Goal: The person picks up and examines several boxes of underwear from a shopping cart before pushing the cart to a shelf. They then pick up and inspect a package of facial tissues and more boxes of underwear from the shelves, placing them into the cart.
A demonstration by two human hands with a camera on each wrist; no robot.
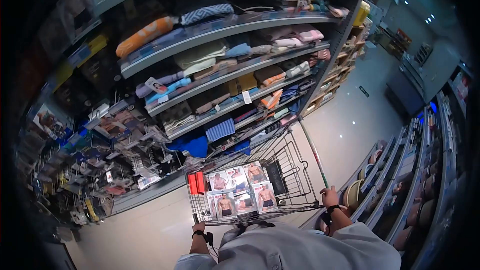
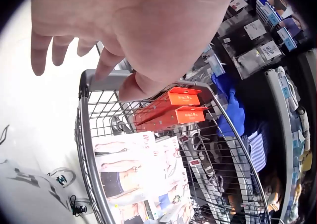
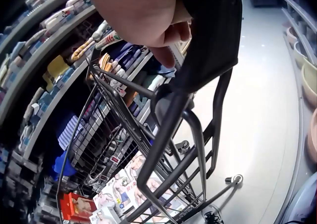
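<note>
Right hand (image 3: 148, 16) curls round the black handle (image 3: 208, 40) of the shopping cart (image 1: 295, 170) (lower centre of the head view). Left hand (image 2: 133, 30), fingers relaxed, hovers over the basket, which holds white underwear boxes (image 1: 240, 190) and orange boxes (image 2: 173, 110).

You stand in a shop aisle with a pale, glossy floor (image 1: 350, 120) running toward the upper right of the frame. Left: tiered grey shelves (image 1: 225, 30) of folded towels and textiles, with a rack of hanging packets (image 1: 100, 160) at lower left. Right: shelving (image 1: 415, 170) with bowls and basins. Small ceiling lights (image 1: 430, 19) glow at upper right.
</note>
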